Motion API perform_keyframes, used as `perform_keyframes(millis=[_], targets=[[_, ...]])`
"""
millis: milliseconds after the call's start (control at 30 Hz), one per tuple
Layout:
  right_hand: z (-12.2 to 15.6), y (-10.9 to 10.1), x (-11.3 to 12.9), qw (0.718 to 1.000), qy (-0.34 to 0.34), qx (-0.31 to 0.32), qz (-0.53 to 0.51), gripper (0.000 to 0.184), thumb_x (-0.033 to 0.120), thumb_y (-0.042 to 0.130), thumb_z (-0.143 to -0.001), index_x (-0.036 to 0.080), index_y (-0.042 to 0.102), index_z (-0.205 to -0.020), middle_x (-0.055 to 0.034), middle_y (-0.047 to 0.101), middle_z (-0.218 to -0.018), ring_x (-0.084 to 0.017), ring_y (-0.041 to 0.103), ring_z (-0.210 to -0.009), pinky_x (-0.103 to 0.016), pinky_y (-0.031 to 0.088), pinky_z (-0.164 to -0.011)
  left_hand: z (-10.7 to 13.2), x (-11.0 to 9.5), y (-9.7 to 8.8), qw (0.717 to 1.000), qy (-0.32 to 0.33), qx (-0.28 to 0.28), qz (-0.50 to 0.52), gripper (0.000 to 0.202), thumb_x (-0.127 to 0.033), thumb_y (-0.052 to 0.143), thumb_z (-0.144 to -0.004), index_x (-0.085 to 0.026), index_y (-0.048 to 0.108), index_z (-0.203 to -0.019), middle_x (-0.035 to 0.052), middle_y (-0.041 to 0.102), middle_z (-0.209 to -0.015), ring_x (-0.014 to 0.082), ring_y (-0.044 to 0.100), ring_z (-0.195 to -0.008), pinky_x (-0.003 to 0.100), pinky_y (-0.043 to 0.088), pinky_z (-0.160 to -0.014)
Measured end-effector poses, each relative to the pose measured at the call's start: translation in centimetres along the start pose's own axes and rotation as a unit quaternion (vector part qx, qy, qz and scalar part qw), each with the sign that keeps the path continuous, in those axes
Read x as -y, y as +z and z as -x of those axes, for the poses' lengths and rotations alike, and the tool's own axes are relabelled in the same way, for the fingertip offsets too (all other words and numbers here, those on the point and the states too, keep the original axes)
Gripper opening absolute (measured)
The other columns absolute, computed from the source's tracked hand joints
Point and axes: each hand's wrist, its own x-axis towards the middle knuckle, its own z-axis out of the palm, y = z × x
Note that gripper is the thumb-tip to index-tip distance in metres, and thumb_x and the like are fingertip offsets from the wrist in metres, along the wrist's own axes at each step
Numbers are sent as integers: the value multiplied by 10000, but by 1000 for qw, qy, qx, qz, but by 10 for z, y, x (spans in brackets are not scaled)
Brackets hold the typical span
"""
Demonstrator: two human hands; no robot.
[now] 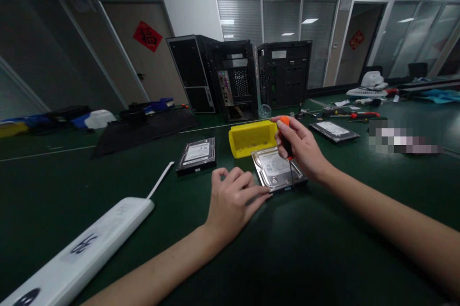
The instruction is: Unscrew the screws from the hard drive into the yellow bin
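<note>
A silver hard drive [269,167] lies label up on the green table in front of me. My left hand [235,196] pinches its near left corner between thumb and fingertip, the other fingers curled. My right hand [300,145] grips a screwdriver [287,145] with an orange and black handle. The screwdriver points down, its shaft reaching the near edge of the drive; the tip is too small to make out. Behind the drive stands a yellow bin [247,138] with small bits inside. A second hard drive [197,155] lies to the left, a third hard drive [334,130] to the right.
Black computer cases [237,81] stand at the back. A long white device [86,248] lies at the front left. Near the clear cup [265,111] and further right are pliers [364,115] and other tools. A black mat [143,129] lies back left.
</note>
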Motion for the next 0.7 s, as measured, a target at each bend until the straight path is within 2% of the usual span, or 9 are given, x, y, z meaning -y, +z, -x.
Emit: perform_keyframes(millis=[100,300,433,567,700], targets=[[0,0,0,1000,1,0,1,246,387,521,-837,229,535,-1025,45,462,-682,-21,404,-439,-203,267,-409,0,-1,-3,1000,20,8,-20,187,-348,528,-854,-318,697,-928,27,627,-766,197,468,-775,396,232,-768],[0,1,0,1000,-1,1,6,266,401,524,-830,231,532,-1034,48,460,-671,-23,401,-433,-204,265,-402,2,0,-1,999,21,-18,-19,184,-339,521,-857,-310,703,-864,22,627,-749,199,475,-782,416,227,-793],[0,1,0,1000,-1,2,8,256,394,523,-833,232,534,-1031,46,462,-674,-24,405,-436,-205,268,-403,0,4,5,999,-27,-29,28,163,-356,551,-834,-293,701,-834,11,600,-734,187,486,-774,402,242,-812],[0,0,0,1000,-5,8,4,238,378,521,-839,230,536,-1025,48,464,-668,-22,407,-431,-203,265,-402,-3,8,9,992,-83,-17,94,147,-367,572,-819,-275,685,-839,-15,561,-698,160,493,-727,374,271,-805],[1,0,1,1000,-5,9,10,233,374,521,-839,226,536,-1018,49,465,-664,-24,411,-433,-202,270,-406,-4,9,6,978,-114,-14,174,159,-352,550,-839,-243,656,-885,-5,599,-804,163,526,-788,341,326,-783]])
